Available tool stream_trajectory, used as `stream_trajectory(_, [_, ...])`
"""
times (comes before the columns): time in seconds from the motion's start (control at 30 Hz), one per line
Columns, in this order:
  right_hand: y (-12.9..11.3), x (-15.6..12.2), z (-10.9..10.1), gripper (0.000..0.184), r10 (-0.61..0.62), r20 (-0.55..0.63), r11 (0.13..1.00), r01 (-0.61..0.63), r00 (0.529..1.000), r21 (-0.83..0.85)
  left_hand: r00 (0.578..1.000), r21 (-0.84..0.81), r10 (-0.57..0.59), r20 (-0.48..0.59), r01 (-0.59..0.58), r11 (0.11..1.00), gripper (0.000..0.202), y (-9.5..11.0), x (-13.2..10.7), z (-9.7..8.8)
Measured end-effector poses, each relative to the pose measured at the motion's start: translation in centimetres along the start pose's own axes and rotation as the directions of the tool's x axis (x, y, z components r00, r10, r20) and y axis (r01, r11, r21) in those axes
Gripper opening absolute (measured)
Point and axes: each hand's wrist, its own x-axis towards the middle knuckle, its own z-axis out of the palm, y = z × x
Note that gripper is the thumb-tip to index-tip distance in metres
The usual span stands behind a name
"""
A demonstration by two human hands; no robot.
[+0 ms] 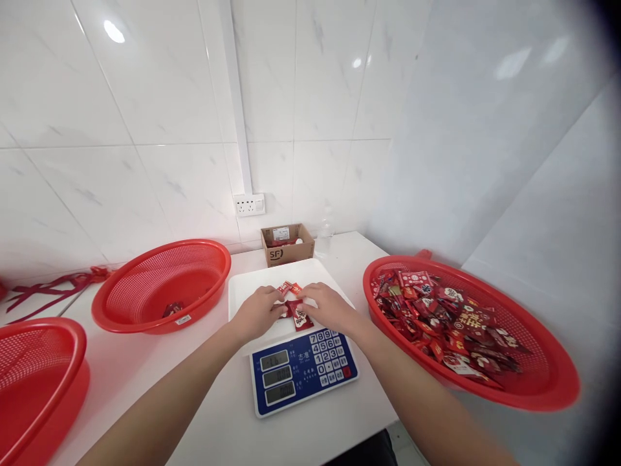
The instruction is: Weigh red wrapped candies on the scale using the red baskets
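Observation:
Several small red snack packets [300, 315] lie bunched on the white pan of a digital scale [252, 291], with an orange-red packet at the far side of the bunch. From the left, my left hand [262, 312] grips the bunch, fingers curled at its edge. My right hand [330, 307] holds it from the other side, thumb near me and fingers beyond. Fingertips and packets partly hide each other. Below the pan is the scale's blue panel [305, 370], with three displays and a keypad.
A red basket [548, 382] heaped with packets [436, 317] stands right. Left are a red basket [160, 255] with a few packets and another red basket [72, 343], partly in view. Behind the scale are a cardboard box [295, 253] and clear bottle [326, 223]. Red ribbons [48, 285] lie far left.

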Motion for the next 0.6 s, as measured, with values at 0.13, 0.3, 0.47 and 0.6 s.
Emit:
stream_trajectory(0.13, [-1.0, -1.0, 0.1, 0.026, -0.056, 0.12, 0.998, 0.055, 0.991, 0.013, 0.998, -0.008, 0.021, 0.054, -0.021, 1.0, 0.027, 0.3, -1.0, 0.3])
stream_trajectory(0.3, [-1.1, -1.5, 0.1, 0.029, -0.008, 0.164, 1.0, 0.01, 0.986, -0.015, 0.997, -0.007, -0.02, 0.076, 0.021, 1.0, 0.028, 0.4, -1.4, -0.1])
stream_trajectory(0.47, [-0.7, -1.9, -0.4, 0.028, 0.143, 0.139, 0.987, -0.131, 0.98, -0.093, 0.993, -0.013, -0.094, 0.077, 0.095, 0.995, 0.025, 0.2, -1.2, -0.6])
stream_trajectory(0.6, [-0.9, -1.8, -0.5, 0.032, 0.273, 0.089, 0.954, -0.257, 0.958, -0.157, 0.987, -0.024, -0.15, 0.051, 0.152, 0.988, 0.025, 0.1, -0.8, -0.4])
